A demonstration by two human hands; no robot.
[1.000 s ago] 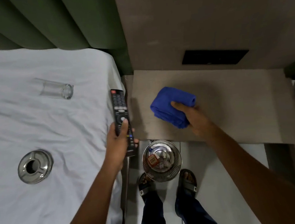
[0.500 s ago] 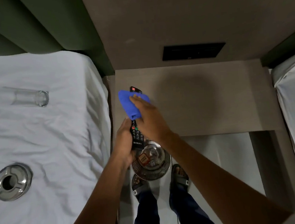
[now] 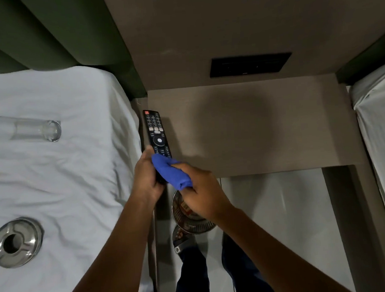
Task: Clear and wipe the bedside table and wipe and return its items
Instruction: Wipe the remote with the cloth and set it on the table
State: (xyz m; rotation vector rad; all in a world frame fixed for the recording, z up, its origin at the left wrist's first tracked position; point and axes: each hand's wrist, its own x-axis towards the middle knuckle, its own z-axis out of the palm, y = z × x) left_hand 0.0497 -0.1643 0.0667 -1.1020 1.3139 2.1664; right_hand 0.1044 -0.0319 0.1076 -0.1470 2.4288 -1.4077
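The remote control (image 3: 156, 135) is a long black bar, keypad up, with a red button at its far end, rows of small keys, a few orange ones, and a round pad with a white centre. It is held in the air over the gap between the bed (image 3: 51, 180) and the tabletop (image 3: 266, 126). The left hand (image 3: 147, 179) has its grip closed around the remote's near end. The right hand (image 3: 202, 191) has its grip closed on a bunched blue cloth (image 3: 171, 172), which is pressed against the remote's lower part. On the bed's white sheet a clear glass (image 3: 36, 130) lies on its side, and a round metal ashtray (image 3: 16, 242) sits nearer. Below the hands a metal bin (image 3: 192, 217) stands on the floor.
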